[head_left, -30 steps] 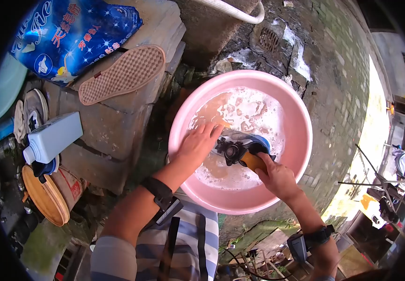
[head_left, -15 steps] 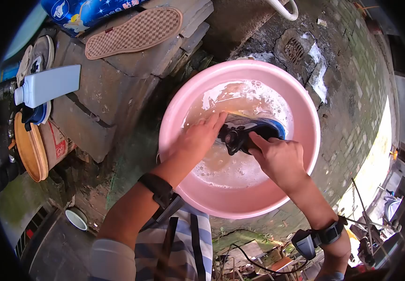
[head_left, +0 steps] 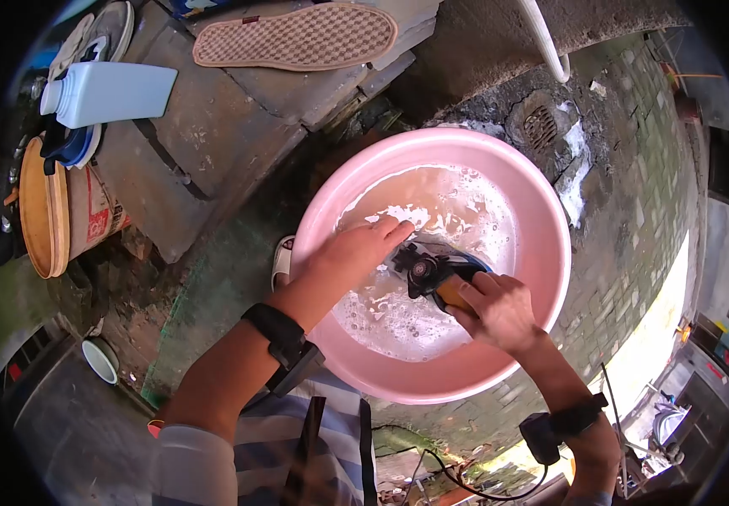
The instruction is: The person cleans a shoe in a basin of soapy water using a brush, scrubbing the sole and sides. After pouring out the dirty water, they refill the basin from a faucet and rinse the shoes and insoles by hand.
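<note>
- Inside pink basin (head_left: 542,244): left hand (head_left: 356,251) touched dark shoe (head_left: 421,268), hold unclear.
- Beside it, right hand (head_left: 499,312) clasped yellowish piece (head_left: 453,292), fingers curled.
- Slick basin suds (head_left: 398,325) perhaps risked shoe slipping.

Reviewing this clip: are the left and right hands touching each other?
Apart. The head view shows a plain gap between the left hand and right hand, with the shoe visible between them.
</note>
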`<state>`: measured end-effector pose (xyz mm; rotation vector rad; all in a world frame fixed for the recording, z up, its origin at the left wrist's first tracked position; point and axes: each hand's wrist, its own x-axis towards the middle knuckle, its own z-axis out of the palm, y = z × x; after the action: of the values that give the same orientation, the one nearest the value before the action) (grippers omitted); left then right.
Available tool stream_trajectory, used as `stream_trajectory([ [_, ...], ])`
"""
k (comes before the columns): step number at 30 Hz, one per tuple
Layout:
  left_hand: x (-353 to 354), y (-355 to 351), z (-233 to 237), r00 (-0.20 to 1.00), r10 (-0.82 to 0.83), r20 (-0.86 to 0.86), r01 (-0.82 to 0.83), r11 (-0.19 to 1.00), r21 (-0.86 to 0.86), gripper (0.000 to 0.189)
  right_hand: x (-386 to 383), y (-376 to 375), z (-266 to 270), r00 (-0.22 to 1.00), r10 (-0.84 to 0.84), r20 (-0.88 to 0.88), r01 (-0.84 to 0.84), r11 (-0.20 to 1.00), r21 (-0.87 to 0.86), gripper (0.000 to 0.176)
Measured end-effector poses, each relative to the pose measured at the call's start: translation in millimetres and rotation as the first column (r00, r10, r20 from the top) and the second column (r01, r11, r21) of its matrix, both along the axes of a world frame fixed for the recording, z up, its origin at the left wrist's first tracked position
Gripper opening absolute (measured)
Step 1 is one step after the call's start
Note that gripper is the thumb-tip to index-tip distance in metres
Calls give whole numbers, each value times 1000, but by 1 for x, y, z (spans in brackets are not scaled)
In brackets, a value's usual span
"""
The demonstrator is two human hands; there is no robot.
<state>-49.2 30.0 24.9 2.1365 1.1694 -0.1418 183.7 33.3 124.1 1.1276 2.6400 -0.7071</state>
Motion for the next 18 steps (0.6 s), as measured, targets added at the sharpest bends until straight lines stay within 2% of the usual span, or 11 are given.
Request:
stream_trajectory([
  [2,-2,5,2,997,-33,-73,29,998,-63,69,-13,-9,-23,994,-69,-86,70,997,12,25],
  [4,-3,5,3,993,-21,115,0,985,174,64,-12,-23,-34,975,-144,-169,150,988,28,23],
  [5,0,4,5,998,-18,64,8,988,156,58,-11,-29,-34,976,-139,-170,144,989,19,23],
  [7,2,1,0,1000,-8,21,4,984,176,55,-19,-32,-36,982,-184,-40,183,983,-30,25],
  [8,5,-2,-2,1000,3,-8,-1,982,189,53,-22,-32,-33,982,-185,-38,184,982,-32,25],
  [11,7,1,-3,998,40,51,-50,979,199,51,-41,-22,-14,983,-177,46,180,982,-59,19],
  [14,8,0,-4,998,46,39,-54,970,235,49,-43,-20,-8,981,-149,127,159,984,-76,18],
  [15,9,1,-3,998,46,45,-55,970,236,49,-42,-20,-6,966,-165,201,193,973,-127,27],
  [16,10,0,-4,1000,27,-14,-23,973,230,49,-39,-21,1,964,-166,207,195,973,-127,27],
  [17,11,-1,-4,998,6,-69,9,976,219,49,-34,-21,14,942,-175,285,224,963,-149,34],
  [18,11,-1,-2,999,4,-54,7,977,215,49,-25,-22,25,913,-179,368,255,952,-169,41],
])
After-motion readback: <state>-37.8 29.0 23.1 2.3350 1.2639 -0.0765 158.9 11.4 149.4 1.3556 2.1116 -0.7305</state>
